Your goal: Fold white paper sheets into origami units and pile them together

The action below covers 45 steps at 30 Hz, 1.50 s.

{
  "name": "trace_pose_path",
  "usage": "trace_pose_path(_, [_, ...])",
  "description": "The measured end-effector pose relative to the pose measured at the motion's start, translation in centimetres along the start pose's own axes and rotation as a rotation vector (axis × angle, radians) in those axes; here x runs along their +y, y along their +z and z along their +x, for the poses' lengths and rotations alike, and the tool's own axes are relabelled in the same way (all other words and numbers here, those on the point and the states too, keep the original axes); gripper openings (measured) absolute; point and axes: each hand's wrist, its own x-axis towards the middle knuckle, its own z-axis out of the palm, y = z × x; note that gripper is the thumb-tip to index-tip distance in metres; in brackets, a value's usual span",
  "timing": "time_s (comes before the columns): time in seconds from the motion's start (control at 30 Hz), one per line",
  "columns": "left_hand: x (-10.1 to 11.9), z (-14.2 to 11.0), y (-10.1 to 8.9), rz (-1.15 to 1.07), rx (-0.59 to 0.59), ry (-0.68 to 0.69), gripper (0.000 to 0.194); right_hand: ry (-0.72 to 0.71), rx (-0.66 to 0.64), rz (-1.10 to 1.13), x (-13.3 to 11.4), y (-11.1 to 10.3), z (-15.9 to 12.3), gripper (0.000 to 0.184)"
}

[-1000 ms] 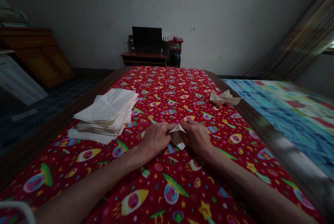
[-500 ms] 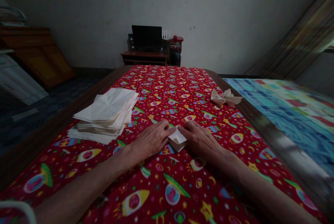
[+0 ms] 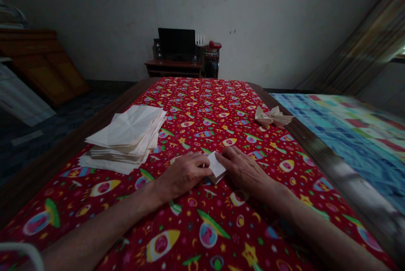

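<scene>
A small folded piece of white paper (image 3: 217,165) lies on the red patterned tablecloth (image 3: 202,216), between my two hands. My left hand (image 3: 186,173) is closed at its left edge, with thumb and forefinger pinching the paper. My right hand (image 3: 242,165) grips the upper right side of the same paper, its fingertips curled over the edge. The undersides of the fingers are hidden. To the left of my hands sits a stack of creased paper sheets (image 3: 126,132). Folded paper pieces (image 3: 274,116), fanned like wings, rest at the right side of the cloth.
The table's dark wooden edge (image 3: 319,157) runs along the right, beside a bed with a checked cover (image 3: 344,136). At the far end a monitor (image 3: 176,41) stands on a desk near a red telephone (image 3: 215,45). A white curved object (image 3: 23,248) shows at lower left.
My left hand has shifted slightly down along the paper's left side. The paper's open pocket now shows as a flat white face. My right hand stays nearly in place.
</scene>
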Motion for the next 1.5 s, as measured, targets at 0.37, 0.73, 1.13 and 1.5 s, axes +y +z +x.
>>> trace_pose_path(0.37, [0.0,-0.4,0.3,-0.111,0.013,-0.144,0.019,-0.086,0.196,0.049,0.6,0.7,-3.2,0.017])
trace_pose_path(0.73, [-0.5,0.1,1.2,-0.365,0.119,-0.466,0.010,0.211,0.207,0.506,-0.3,1.1,-1.9,0.026])
trace_pose_path(1.13, [-0.6,0.5,0.8,-0.334,0.093,-0.611,0.014,0.409,0.086,0.336,-0.3,0.6,-0.6,0.027])
trace_pose_path(1.5, [-1.4,-0.3,0.9,-0.417,0.111,-0.618,0.012,0.389,0.084,0.310,-0.1,1.1,-0.8,0.027])
